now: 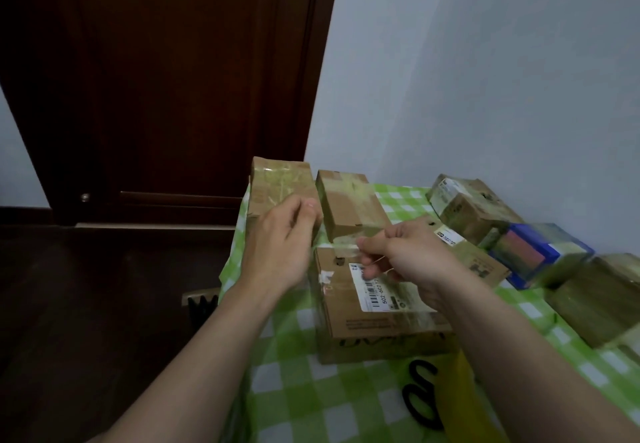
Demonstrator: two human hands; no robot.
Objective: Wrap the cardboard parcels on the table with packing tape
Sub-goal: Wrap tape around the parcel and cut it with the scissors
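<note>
Nearest you, one pair of black-handled scissors (420, 394) lies on the green checked table (294, 390). Just beyond, your left hand (280, 248) and right hand (412, 259) each pinch one strip of clear tape (337, 244) above the labelled parcel (381, 331). Farther off stand two upright parcels (280, 186) left, and at least four right-side parcels (471, 200).

Parcels (471, 207) crowd right; scissors (420, 397), perhaps, nearside
</note>
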